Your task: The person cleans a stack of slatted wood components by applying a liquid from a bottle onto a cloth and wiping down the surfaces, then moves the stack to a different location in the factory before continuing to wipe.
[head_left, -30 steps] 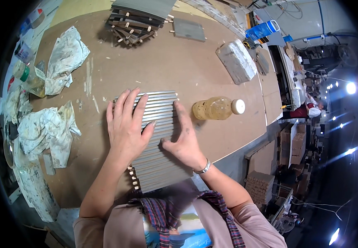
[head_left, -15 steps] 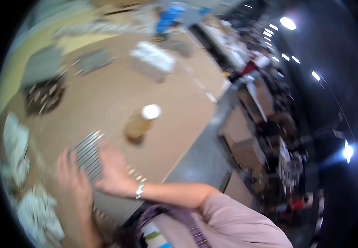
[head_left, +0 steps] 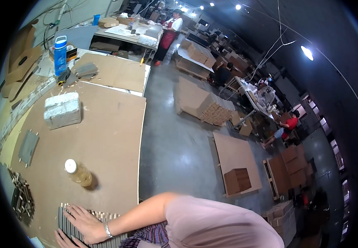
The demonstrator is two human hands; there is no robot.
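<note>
At the near edge of the table lies a row of dark grey slats (head_left: 61, 219) set side by side, with pale wooden dowel tips showing at their ends. My right hand (head_left: 86, 226), a bracelet at its wrist, rests on the slats with its fingers stretched out. Beside it at the lower edge, my left hand (head_left: 66, 240) also lies on the slats, fingers apart; the rest of it is cut off. Beyond the hands stands a glue-coloured bottle (head_left: 82, 177) with a white cap.
On the brown tabletop (head_left: 113, 136) sit a white wrapped block (head_left: 62, 110) and a small grey slat panel (head_left: 29, 147). At left is a pile of dowelled pieces (head_left: 21, 198). A blue water bottle (head_left: 60, 57) stands farther back. People work at distant tables; cardboard stacks (head_left: 216, 108) stand on the floor.
The view has swung right and up, showing more of the workshop. Both hands now appear lower in the picture, still on the slats.
</note>
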